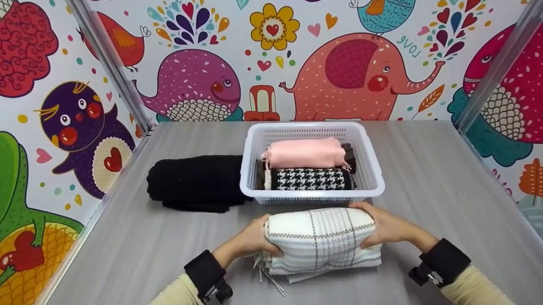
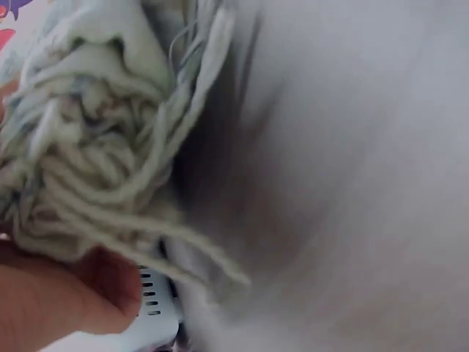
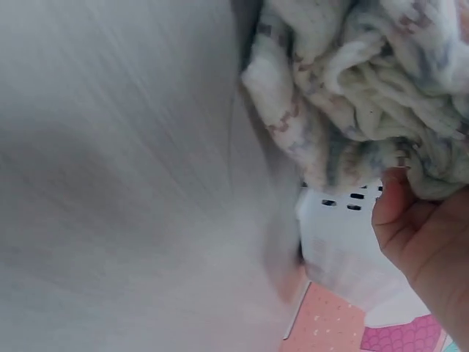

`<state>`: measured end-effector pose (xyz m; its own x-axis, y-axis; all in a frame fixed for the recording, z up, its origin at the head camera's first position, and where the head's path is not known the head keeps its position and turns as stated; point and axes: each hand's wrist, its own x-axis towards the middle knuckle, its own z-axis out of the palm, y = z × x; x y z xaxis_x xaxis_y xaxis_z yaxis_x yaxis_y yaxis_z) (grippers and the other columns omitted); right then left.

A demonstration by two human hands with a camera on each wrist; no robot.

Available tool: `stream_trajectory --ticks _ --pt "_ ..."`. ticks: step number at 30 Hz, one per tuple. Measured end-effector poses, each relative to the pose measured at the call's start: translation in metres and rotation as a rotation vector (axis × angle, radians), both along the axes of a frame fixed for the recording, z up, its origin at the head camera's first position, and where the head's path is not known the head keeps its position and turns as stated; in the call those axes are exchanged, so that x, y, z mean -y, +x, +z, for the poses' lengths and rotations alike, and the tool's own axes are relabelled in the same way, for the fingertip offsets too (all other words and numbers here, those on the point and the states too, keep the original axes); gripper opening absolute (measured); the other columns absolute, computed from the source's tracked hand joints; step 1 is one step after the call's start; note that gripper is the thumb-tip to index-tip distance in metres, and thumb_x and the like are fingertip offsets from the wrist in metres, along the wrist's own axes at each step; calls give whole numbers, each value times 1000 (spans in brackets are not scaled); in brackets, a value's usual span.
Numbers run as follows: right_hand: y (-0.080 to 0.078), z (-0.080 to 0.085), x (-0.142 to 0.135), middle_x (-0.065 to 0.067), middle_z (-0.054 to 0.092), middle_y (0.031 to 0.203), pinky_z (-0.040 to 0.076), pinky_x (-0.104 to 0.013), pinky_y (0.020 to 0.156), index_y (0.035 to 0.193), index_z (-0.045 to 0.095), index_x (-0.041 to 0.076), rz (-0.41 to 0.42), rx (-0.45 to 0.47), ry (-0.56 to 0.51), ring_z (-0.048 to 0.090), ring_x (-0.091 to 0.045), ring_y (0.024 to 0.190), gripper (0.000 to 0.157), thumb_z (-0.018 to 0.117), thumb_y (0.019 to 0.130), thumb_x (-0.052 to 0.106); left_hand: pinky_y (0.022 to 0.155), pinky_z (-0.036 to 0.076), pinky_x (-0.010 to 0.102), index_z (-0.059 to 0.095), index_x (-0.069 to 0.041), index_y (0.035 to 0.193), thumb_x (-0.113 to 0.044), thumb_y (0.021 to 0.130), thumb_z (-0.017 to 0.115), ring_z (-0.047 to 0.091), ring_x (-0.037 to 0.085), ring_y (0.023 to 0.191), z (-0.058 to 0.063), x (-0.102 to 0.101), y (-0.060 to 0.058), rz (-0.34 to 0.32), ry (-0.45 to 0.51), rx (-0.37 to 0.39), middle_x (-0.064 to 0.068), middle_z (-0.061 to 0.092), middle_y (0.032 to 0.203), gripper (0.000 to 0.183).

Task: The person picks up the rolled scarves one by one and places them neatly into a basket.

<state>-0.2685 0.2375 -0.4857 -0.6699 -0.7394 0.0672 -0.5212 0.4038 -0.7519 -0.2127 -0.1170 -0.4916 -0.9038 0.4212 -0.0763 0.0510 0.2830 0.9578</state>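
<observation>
A rolled white plaid scarf point(image 1: 322, 239) with fringe sits between both hands, in front of the basket. My left hand point(image 1: 255, 238) grips its left end, thumb on the near side, and fringe strands dangle there. At the right end my right hand point(image 1: 387, 225) holds it with the fingers over the far top edge and the thumb in front. In the left wrist view, the fringe point(image 2: 110, 147) bunches above the left thumb and fingers point(image 2: 110, 290). The right wrist view has the scarf's folded end point(image 3: 366, 95) against the right hand point(image 3: 429, 235).
Just beyond the scarf stands a white perforated basket point(image 1: 380, 184), holding a pink rolled scarf point(image 1: 306, 153) and a black-and-white houndstooth one point(image 1: 311, 179). Left of the basket, a folded black cloth point(image 1: 197, 179) lies against it on the grey table point(image 1: 458, 188). Cartoon-printed walls enclose the table.
</observation>
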Motion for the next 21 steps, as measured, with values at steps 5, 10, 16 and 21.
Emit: stream_trajectory --ticks 5,10,16,21 --pt "-1 6 -4 -14 52 115 46 -27 82 132 33 -3 8 91 -65 55 -15 95 88 81 61 15 82 49 30 41 1 116 8 54 75 60 15 85 0 3 -3 -35 178 127 4 63 97 71" --pt "-3 4 -7 -15 52 114 49 -30 82 135 23 -4 22 334 -213 59 -20 94 81 72 71 3 79 50 31 35 -1 124 -1 63 72 62 17 85 2 7 -4 -71 243 218 6 64 97 72" --pt "-10 -10 -5 -16 54 114 49 -31 82 139 16 -3 33 378 -187 61 -21 92 86 71 73 3 79 51 32 28 -2 126 0 66 72 64 18 84 -8 12 -9 -75 215 275 8 65 97 74" --pt "-11 -8 -1 -22 48 120 45 -43 85 139 27 0 21 119 10 54 -27 99 89 78 68 18 89 44 37 25 -3 136 -7 63 78 57 19 96 -3 13 -11 -81 -9 57 14 57 114 90"
